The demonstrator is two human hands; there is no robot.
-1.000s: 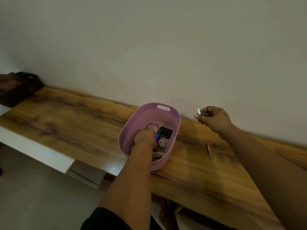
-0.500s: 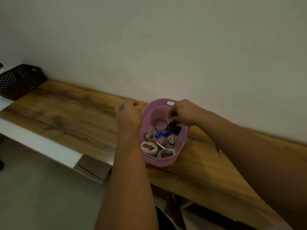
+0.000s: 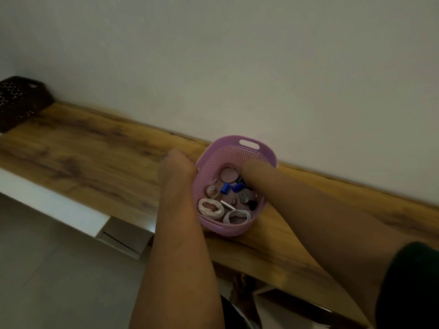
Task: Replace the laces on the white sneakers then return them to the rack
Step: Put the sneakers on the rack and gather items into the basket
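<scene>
Two coils of white lace (image 3: pixel 211 207) lie in the near end of a small pink perforated basket (image 3: pixel 247 144), side by side and just touching the near wall. The left hand (image 3: pixel 177 168) sits at the basket's left rim, knuckles up and fingers curled toward the wall; whether it grips the rim or only rests against it is hard to make out from behind. The right hand (image 3: pixel 252 170) reaches down inside the basket at its far right, fingers turned under and hidden, so I cannot tell what, if anything, they hold. Both coils lie nearer the viewer than either hand, between the two forearms.

The basket stands on a wood-grain worktop (image 3: pixel 95 157), close to its front edge and only slightly off the pale wall (image 3: pixel 237 55) behind. To the left the worktop runs long and bare as far as a dark perforated basket (image 3: pixel 21 100) at its far end. To the right more bare wood stretches away under the right forearm.

Besides the laces, the pink basket holds two small blue pieces (image 3: pixel 225 188), a beaded ring (image 3: pixel 228 175), a short metal cylinder (image 3: pixel 225 203), a small grey piece (image 3: pixel 243 198) and a dark item (image 3: pixel 252 205), all loose on the floor of the basket.
</scene>
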